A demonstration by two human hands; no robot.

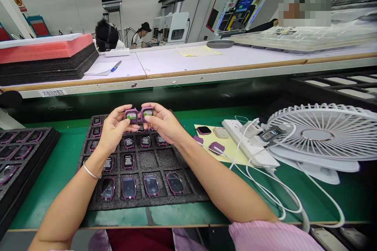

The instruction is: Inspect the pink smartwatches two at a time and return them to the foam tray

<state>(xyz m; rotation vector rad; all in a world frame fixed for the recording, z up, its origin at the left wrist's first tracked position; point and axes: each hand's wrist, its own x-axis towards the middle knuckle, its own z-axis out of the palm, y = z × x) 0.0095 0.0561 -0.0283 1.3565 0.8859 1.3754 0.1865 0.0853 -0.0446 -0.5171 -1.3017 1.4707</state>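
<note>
My left hand (115, 127) pinches a purple smartwatch (131, 116) whose lit screen shows a green band. Close beside it, a second purple smartwatch (147, 114) with a similar lit screen is gripped in my right hand (163, 123). Both are raised above a black foam tray (150, 159). The tray's compartments hold several purple-framed watches, some with white text on their screens. Along the near row lie watches with dark screens, such as this dark-screened watch (151, 185). My forearms and hands hide part of the tray.
To the right are a white power strip (250, 145) with chargers and cables, a white fan (318, 133), and watch parts on yellow paper (232, 155). Another foam tray (17, 168) of watches stands left. A shelf (165, 64) crosses behind, holding red foam (47, 49) and a pen (116, 66).
</note>
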